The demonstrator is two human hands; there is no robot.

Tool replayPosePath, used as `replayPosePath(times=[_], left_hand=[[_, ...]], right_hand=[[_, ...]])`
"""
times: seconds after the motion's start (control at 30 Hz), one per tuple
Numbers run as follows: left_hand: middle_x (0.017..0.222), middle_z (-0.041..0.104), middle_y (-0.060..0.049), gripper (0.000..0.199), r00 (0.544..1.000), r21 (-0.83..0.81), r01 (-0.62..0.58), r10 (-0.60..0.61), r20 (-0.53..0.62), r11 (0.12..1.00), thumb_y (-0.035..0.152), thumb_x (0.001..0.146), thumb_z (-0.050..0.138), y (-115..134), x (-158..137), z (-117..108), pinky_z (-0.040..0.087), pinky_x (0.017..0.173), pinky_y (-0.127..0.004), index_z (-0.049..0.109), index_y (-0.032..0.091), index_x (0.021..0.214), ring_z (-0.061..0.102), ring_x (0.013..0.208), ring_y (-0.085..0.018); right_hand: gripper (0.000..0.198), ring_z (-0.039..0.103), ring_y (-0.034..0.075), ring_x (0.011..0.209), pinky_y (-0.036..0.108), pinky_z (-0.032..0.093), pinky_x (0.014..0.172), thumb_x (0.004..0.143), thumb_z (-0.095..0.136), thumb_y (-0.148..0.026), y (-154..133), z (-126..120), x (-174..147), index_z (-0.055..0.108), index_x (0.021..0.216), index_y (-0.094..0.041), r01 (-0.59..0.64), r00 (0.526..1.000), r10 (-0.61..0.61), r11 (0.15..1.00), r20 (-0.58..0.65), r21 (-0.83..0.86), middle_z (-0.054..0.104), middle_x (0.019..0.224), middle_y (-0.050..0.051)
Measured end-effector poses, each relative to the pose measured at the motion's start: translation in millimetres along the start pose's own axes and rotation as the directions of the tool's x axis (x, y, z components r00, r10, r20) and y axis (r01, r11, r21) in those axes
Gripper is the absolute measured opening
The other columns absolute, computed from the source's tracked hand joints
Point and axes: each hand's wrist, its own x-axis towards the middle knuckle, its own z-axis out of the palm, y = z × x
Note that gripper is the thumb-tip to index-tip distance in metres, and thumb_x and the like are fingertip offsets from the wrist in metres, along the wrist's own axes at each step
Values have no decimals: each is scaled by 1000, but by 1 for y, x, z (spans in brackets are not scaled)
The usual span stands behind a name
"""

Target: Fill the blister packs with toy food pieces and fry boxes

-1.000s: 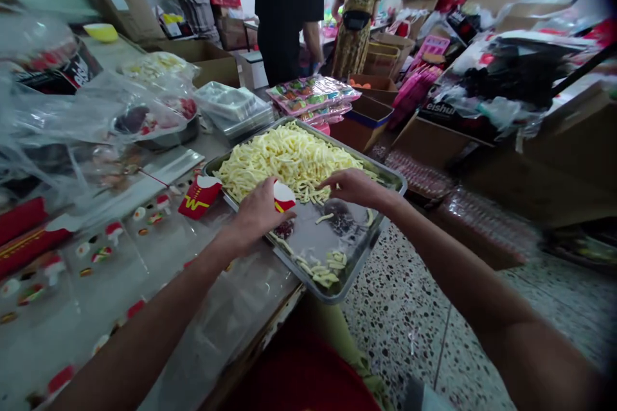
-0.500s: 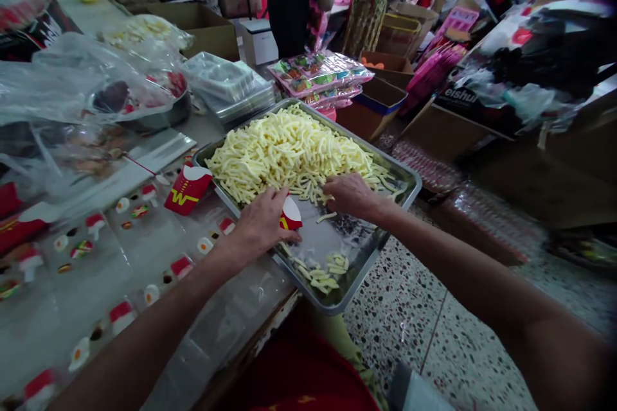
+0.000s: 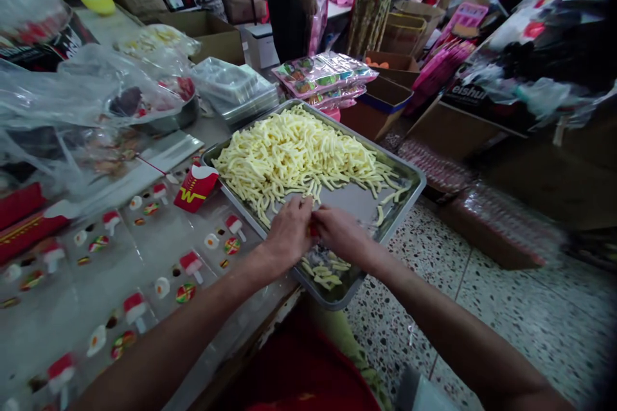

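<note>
Over the near part of a metal tray (image 3: 415, 187), my two hands meet. My left hand (image 3: 292, 231) is closed round a small red fries carton (image 3: 313, 230), of which only a sliver shows. Against the carton, my right hand (image 3: 344, 234) has its fingers pinched together; what they hold is hidden. A large heap of pale yellow toy fries (image 3: 294, 148) fills the far side of the tray. A few flatter, greenish-yellow pieces (image 3: 325, 270) lie in its near corner. Beside the tray's left edge stands another red carton (image 3: 196, 187) with a yellow zigzag.
Clear sheets on the table (image 3: 159, 321) carry rows of small toy food pieces (image 3: 186, 293). Plastic bags (image 3: 130, 77) and a metal bowl (image 3: 187, 112) are behind. Pink packages (image 3: 322, 74) are stacked past the tray. Two people stand further back; boxes (image 3: 486, 231) line the right floor.
My right hand has moved left and nearer from the heap's edge to meet my left hand at the carton. My left hand has shifted slightly right. The sticks near the heap's front edge have moved.
</note>
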Motion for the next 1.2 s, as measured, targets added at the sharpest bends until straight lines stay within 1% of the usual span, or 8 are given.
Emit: replayPosePath(times=[0.17,0.3,0.43,0.6,0.73,0.9,1.07,1.2], left_hand=[[114,58,-14,61,998,-120,-44,39,-50,992,20,68,71,-23,-4,10,53,90,-41,56,14,128,61,101,-29],[115,58,-12,64,969,-259,-237,210,-128,936,16,65,68,-34,0,16,52,95,-40,57,17,127,59,106,-28],[124,61,-10,67,935,-405,-354,319,-152,843,15,60,70,-42,6,10,47,107,-42,55,19,126,56,120,-28],[141,56,-13,86,969,-398,-237,190,-155,886,16,63,72,-59,6,-28,40,115,-45,46,16,144,52,131,-30],[143,56,-12,86,985,-395,-152,105,-139,906,16,67,72,-74,-9,-57,41,115,-43,44,17,149,53,132,-29],[149,53,-11,86,981,-417,-110,31,-191,902,17,68,72,-84,-30,-62,40,116,-42,44,19,150,52,136,-28],[144,56,-12,86,985,-414,-88,17,-173,906,22,69,76,-84,-35,-53,43,114,-43,45,18,149,55,132,-30],[141,58,-13,87,989,-401,-81,23,-148,913,22,69,77,-81,-34,-48,45,112,-42,46,17,149,57,129,-29]], right_hand=[[26,55,14,69,26,40,67,81,48,1,-2,16,-3,64,70,-16,60,998,-45,912,-45,405,64,72,1],[24,60,15,74,27,45,68,81,56,-2,-6,21,-5,70,69,-18,165,983,-97,844,-158,510,67,75,0],[4,64,16,78,30,49,71,85,73,-22,1,1,-5,78,85,-23,249,936,-103,869,-336,428,73,85,1],[21,63,17,75,31,47,67,92,68,-27,51,-45,35,76,111,-23,236,895,-192,970,-402,62,73,96,6],[32,62,22,97,33,44,77,89,65,-18,72,-60,76,72,120,-25,428,888,-461,823,2,-373,69,113,8],[15,59,22,88,33,39,76,91,66,-21,59,-47,84,74,104,-24,508,860,-424,673,283,-537,70,96,7],[18,63,18,82,30,37,65,95,60,-20,65,-21,58,77,91,-22,290,952,-303,825,53,-486,73,95,6],[18,68,18,87,28,44,71,92,62,-16,70,-15,34,78,89,-22,258,953,-296,899,-56,-354,76,100,4]])
